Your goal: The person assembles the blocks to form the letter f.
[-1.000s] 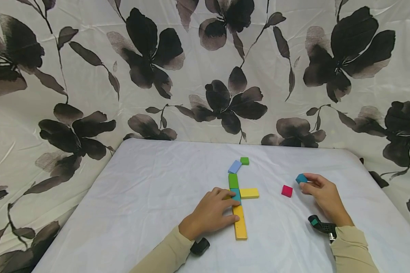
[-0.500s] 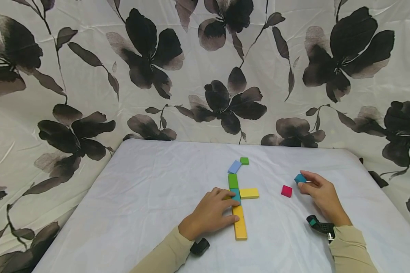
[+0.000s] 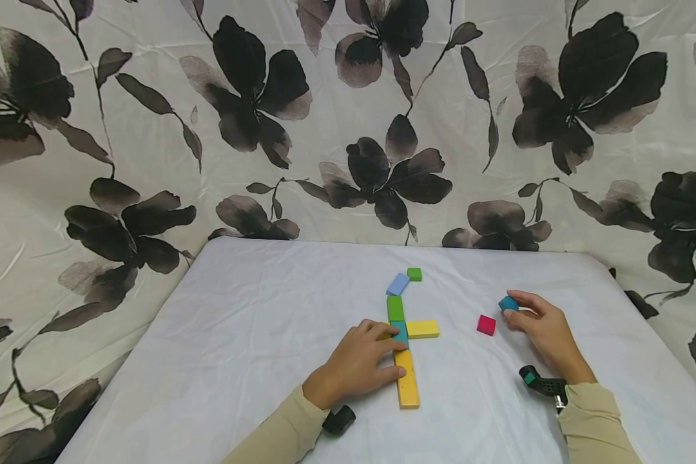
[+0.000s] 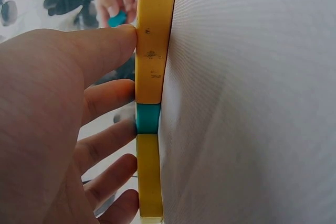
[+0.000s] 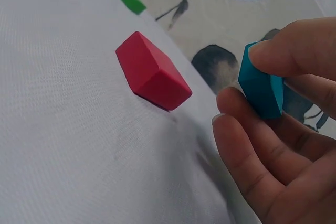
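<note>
My right hand pinches a small blue block between thumb and fingers, held off the table in the right wrist view. A red block lies on the cloth just left of it. My left hand rests its fingertips on a line of blocks, touching the long orange-yellow block and the teal block. A yellow block sticks out to the right of the teal one. Another yellow block on the left is mostly hidden by my hand in the head view.
Farther along the line lie a green block, a tilted light-blue block and a small green block. White cloth covers the table. Behind it hangs a floral curtain. A black wrist device sits at my left wrist.
My right hand has shifted slightly left with the blue block, toward the red one. The left hand and the line of blocks have kept their places.
</note>
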Demonstrator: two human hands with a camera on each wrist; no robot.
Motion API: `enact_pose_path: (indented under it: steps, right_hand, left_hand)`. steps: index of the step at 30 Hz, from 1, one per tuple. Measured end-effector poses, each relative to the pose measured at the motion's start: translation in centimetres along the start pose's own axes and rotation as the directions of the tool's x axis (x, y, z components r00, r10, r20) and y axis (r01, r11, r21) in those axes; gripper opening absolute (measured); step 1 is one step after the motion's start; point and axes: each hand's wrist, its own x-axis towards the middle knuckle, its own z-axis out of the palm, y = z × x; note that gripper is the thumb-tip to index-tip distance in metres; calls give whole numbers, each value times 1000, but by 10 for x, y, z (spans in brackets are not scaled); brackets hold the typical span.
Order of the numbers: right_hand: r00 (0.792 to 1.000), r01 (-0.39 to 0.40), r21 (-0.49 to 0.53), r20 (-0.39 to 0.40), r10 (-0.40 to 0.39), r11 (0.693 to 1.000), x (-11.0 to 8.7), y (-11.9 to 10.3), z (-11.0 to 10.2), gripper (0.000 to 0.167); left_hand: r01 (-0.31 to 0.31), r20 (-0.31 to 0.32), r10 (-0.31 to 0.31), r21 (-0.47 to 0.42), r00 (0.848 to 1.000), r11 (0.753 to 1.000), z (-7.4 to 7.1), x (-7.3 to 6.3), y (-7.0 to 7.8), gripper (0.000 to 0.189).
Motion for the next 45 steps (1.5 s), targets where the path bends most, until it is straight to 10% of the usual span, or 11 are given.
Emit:
enact_pose_path:
  steps: [30,45]
  right_hand:
    - [997,68,149,30,-73,986,5,-7,15,56]
    - [998,1,42,59,-4,999,5,-14,23,59]
  left_hand:
    - [0,2,0,-2,1000,1000,2,-1,-2,43]
    - [7,3,-7,10,1000,1000,1,0,0,43]
